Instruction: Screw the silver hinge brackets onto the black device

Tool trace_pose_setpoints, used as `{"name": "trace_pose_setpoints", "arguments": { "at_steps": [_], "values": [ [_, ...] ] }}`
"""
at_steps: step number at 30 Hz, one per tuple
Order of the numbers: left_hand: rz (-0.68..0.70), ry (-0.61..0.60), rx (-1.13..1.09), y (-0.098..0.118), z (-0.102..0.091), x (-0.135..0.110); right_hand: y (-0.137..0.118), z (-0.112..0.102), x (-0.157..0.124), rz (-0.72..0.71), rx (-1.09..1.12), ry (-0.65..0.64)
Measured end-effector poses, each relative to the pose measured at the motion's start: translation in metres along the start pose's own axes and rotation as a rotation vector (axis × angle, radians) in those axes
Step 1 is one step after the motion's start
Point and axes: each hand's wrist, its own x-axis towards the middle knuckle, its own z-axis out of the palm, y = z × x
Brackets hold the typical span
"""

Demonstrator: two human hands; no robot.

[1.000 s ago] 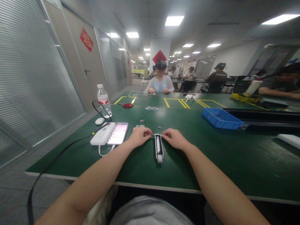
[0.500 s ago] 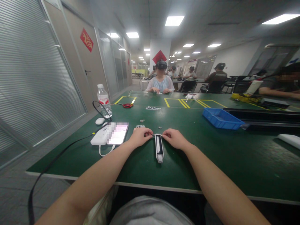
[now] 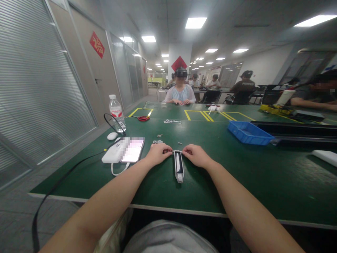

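A narrow white and dark strip-shaped part (image 3: pixel 178 166) lies lengthwise on the green table (image 3: pixel 237 175) in front of me. My left hand (image 3: pixel 157 153) pinches something small and metallic at the strip's far end, from its left side. My right hand (image 3: pixel 196 155) is closed in a pinch at the same far end, from the right. Both sets of fingertips meet at the top of the strip. A few small metal pieces (image 3: pixel 157 141) lie on the table just beyond my hands.
A phone (image 3: pixel 132 149) on a white power bank (image 3: pixel 112 154) with a cable lies to the left, with a water bottle (image 3: pixel 116 113) and a white mouse (image 3: pixel 112 136) behind. Red scissors (image 3: pixel 143 118) and a blue tray (image 3: pixel 249 133) sit farther back. Other people sit at tables beyond.
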Motion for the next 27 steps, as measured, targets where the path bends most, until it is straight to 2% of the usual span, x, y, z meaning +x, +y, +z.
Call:
{"name": "trace_pose_setpoints", "arguments": {
  "at_steps": [12,27],
  "values": [
    [0.041,0.003,0.025,-0.0019,0.0042,0.0015,-0.0006,-0.0003,-0.0002,0.012,0.017,-0.002],
    [0.016,-0.022,0.045,-0.0008,0.0049,0.0013,-0.0025,-0.0019,-0.0001,0.008,0.014,-0.007]
  ]
}}
